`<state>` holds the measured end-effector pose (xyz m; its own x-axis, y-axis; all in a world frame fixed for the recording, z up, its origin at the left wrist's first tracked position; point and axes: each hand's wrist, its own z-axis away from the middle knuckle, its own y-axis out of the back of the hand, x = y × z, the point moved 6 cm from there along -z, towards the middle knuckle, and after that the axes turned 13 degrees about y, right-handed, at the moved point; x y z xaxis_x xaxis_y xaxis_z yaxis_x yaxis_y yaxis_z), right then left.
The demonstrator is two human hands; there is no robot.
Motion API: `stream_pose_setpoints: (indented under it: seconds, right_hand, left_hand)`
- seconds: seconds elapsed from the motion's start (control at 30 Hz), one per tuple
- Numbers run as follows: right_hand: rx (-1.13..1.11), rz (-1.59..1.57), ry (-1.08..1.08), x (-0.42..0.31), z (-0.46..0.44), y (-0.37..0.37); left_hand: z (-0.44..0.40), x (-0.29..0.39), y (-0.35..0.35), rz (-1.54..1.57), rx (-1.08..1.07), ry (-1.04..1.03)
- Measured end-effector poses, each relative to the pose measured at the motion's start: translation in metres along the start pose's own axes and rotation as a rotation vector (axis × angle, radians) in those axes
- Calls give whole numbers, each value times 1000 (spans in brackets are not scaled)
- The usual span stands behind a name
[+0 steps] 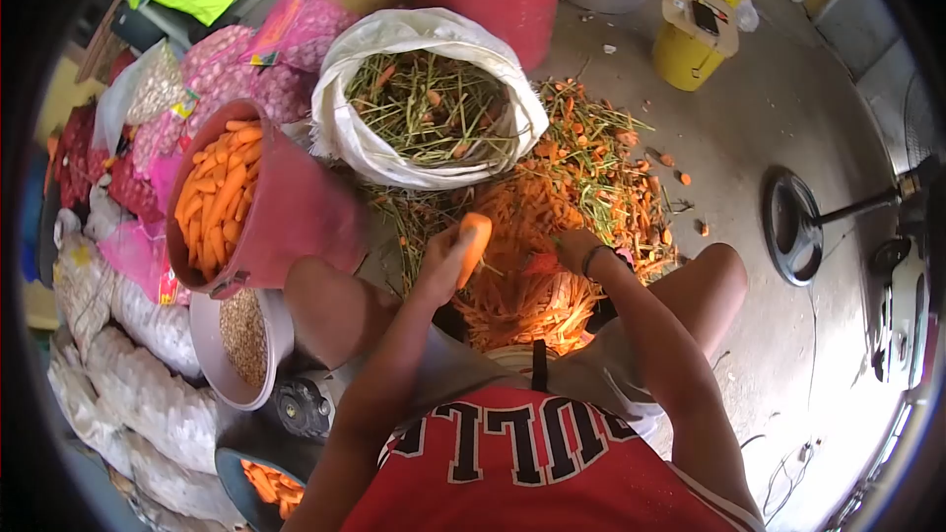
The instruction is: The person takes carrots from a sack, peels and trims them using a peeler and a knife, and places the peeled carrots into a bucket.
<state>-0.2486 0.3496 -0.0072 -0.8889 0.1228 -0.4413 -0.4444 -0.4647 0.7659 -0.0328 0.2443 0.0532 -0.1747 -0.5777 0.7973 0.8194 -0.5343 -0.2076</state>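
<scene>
My left grip [441, 261] clasping carrot [476, 236]. My right grip [577, 250] curling above peels [527, 310], contents blurring; can't tell if holding. My left arm [379, 379] partly hiding dark tub [225, 476].

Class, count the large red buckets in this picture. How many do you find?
2. One bucket stands beyond the white sack; the other bucket, holding carrots, is to the sack's left. More may be hidden behind things.

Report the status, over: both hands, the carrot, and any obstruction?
Left hand grips carrot. Right hand apart from carrot, its grip unclear. Peelings heaped below; nothing seen blocking between hands.
</scene>
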Motion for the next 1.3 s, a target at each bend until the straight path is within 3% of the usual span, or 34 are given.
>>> stream_pose_setpoints:
  seconds: [0.07, 0.13, 0.17, 0.23, 0.27, 0.3, 0.33, 0.43, 0.47, 0.5, 0.57, 0.6, 0.63, 0.7, 0.77, 0.8, 0.83, 0.93, 1.03, 1.17, 1.3]
  right_hand:
    - [-126, -21, -78, -11, 7, 8]
    - [-38, -31, -39, -13, 3, 16]
    - [5, -38, -26, -12, 4, 19]
    - [15, -50, -51, -8, 1, 18]
    - [-6, -58, -62, -8, -1, 17]
    - [-29, -67, -74, -8, -2, 15]
    - [-12, -51, -49, -9, -3, 16]
    - [-8, -38, -3, -16, -12, 25]
    - [-39, -64, -19, -16, -14, 27]
    - [-71, -90, -37, -14, -15, 28]
    - [1, -87, -21, -9, -18, 28]
    - [36, -86, -15, -8, -17, 28]
    - [49, -82, -10, -7, -17, 27]
    - [69, -67, 3, -7, -17, 27]
    - [63, -95, -2, -13, -16, 33]
    - [64, -113, 13, -14, -17, 33]
    - [64, -131, 29, -17, -17, 36]
    - [90, -76, 89, -18, -18, 40]
    - [136, -140, 169, -22, -24, 43]
    - [147, -184, 123, -27, -22, 57]
    - [104, -179, 130, -20, -26, 46]
  left_hand:
    - [-9, 1, 25, 194, 81, 132]
    - [-16, 41, 51, 411, 44, -71]
    - [-29, 50, 89, 490, -37, -54]
    - [-14, 115, 145, 711, -68, -542]
    - [13, 150, 155, 960, 66, -612]
    - [15, 170, 194, 982, 74, -759]
    - [36, 191, 179, 1010, 198, -709]
    - [40, 207, 144, 633, 126, -711]
    - [31, 192, 127, 408, 76, -624]
    - [14, 168, 114, 393, 32, -386]
    - [2, 120, 74, -97, 138, 98]
    - [5, 106, 57, -405, -93, 132]
    - [6, 93, 51, -843, -125, 207]
    - [-16, 92, 59, -1123, -55, -21]
    - [-56, 115, 86, -971, 153, -203]
    - [-66, 142, 88, -1025, 277, -198]
    - [-84, 161, 95, -973, 298, -266]
    - [-160, 197, 126, -1195, 482, -471]
    - [-246, 183, 173, -1621, 508, -226]
    - [-289, 179, 184, -1542, 745, -136]
    - [-319, 176, 185, -1749, 521, 94]
